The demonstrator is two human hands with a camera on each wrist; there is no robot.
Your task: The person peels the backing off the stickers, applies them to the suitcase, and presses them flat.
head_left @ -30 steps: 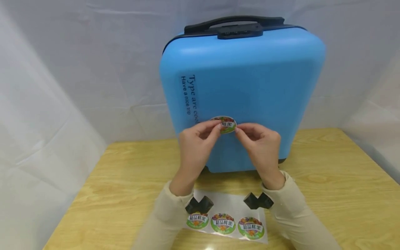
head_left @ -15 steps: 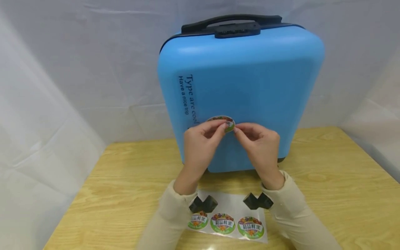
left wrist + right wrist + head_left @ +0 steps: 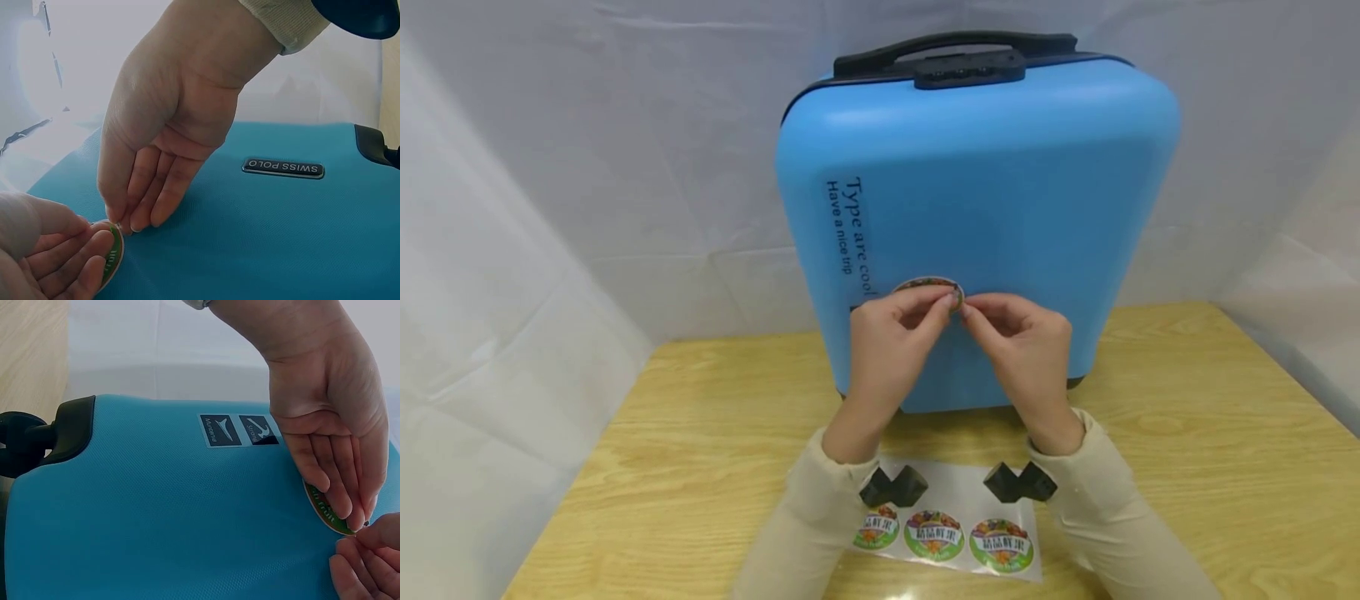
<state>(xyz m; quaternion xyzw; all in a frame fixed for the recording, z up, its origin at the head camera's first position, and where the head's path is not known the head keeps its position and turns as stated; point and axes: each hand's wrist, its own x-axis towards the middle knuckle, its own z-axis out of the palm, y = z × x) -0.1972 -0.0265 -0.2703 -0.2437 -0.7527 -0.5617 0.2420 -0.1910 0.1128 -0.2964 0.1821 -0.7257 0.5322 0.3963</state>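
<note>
A round fruit sticker (image 3: 925, 282) with a green lower rim lies over the front of the upright blue suitcase (image 3: 1000, 217). My left hand (image 3: 895, 342) covers most of it, thumb and forefinger tips together at its right edge. Right beside them, my right hand (image 3: 1022, 350) pinches that same edge between thumb and forefinger. In the left wrist view, the sticker's green rim (image 3: 114, 259) shows behind the left fingers (image 3: 75, 256). The right wrist view has the left fingers (image 3: 337, 469) lying across the sticker's printed face (image 3: 325, 511).
On the wooden table (image 3: 700, 433), below my wrists, lies a white sheet (image 3: 958, 483) bearing more round fruit stickers (image 3: 934, 536). Black handle (image 3: 955, 46) tops the suitcase; a wheel (image 3: 25, 440) sits at its base. White cloth (image 3: 625, 167) hangs behind and at the sides.
My left hand has slid right across the sticker, its fingertips going from the middle to the right edge and covering more of the print. The right hand has stayed nearly still.
</note>
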